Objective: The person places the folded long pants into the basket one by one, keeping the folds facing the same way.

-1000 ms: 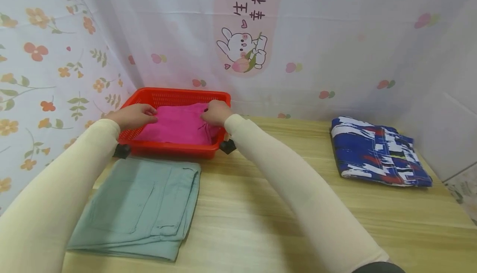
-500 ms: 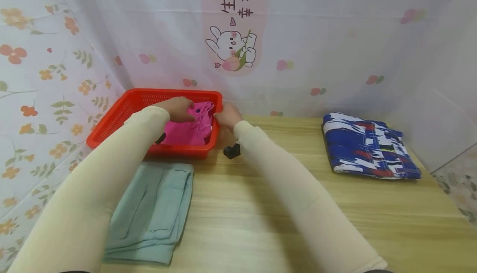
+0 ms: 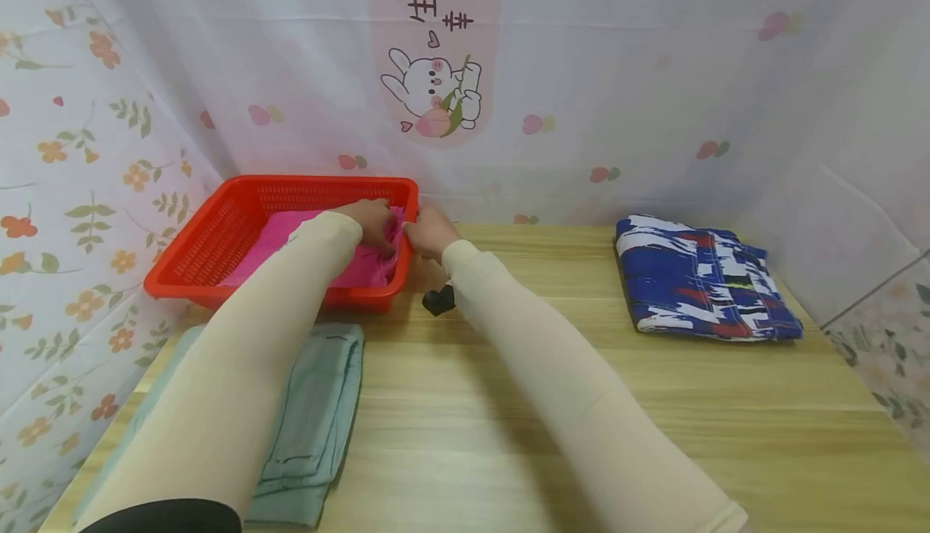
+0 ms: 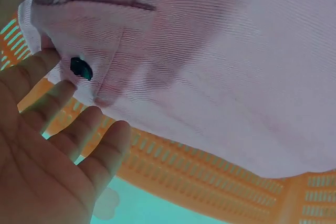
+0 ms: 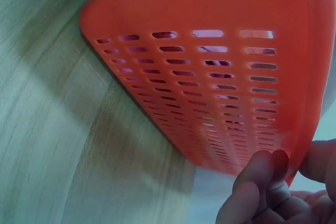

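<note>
Basket (image 3: 359, 297), folded garments (image 3: 705, 279) on table (image 3: 450, 404)

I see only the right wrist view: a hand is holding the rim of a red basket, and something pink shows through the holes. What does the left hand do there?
Observer: In the left wrist view, the left hand touches the edge of a pink cloth inside the basket.

Operator: Thank you. My view does not show what is lying nearest to the basket on the table. What do you see?

Observer: The head view shows a folded green cloth, on the near side of the basket.
</note>
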Available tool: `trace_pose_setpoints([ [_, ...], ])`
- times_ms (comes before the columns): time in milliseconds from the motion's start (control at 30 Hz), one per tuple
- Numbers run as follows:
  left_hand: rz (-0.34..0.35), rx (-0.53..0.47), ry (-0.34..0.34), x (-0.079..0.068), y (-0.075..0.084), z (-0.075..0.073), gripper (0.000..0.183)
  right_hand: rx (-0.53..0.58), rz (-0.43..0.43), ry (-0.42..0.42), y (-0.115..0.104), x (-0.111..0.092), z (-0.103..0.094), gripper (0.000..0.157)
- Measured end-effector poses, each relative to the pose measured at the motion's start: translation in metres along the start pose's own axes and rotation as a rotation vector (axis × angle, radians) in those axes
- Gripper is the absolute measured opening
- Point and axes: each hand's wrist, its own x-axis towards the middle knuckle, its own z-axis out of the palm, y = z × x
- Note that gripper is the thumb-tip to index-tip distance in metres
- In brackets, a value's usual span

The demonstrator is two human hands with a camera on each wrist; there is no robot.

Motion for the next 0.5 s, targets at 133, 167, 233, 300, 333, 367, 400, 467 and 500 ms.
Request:
trace_pose_setpoints([
  [133,-0.015,0.099,0.015,0.008,0.005,0.011,0.076,0.004,0.013,-0.014,-0.001,-0.001,0.000,0.021],
  [167,-0.023,0.138,0.017,0.010,0.005,0.014,0.078,0.006,0.016,-0.012,-0.001,-0.001,0.000,0.022],
  [233,-0.034,0.176,0.021,0.011,0.007,0.018,0.080,0.012,0.016,-0.009,-0.001,-0.001,0.001,0.023],
  [300,-0.042,0.209,0.032,0.012,0.008,0.021,0.079,0.018,0.017,-0.003,-0.001,-0.002,0.002,0.023],
  [333,-0.044,0.225,0.034,0.012,0.008,0.021,0.078,0.025,0.021,-0.002,-0.001,-0.001,0.002,0.023],
  [367,-0.048,0.238,0.031,0.012,0.009,0.022,0.078,0.032,0.025,-0.003,-0.001,-0.001,0.003,0.024],
  [400,-0.058,0.228,0.024,0.012,0.009,0.021,0.082,0.038,0.027,-0.006,0.000,-0.001,0.003,0.024],
  [467,-0.079,0.196,-0.008,0.011,0.009,0.019,0.091,0.045,0.031,-0.013,0.000,0.000,0.003,0.025],
  [500,-0.098,0.145,-0.032,0.009,0.009,0.017,0.096,0.045,0.030,-0.015,0.001,0.001,0.003,0.026],
])
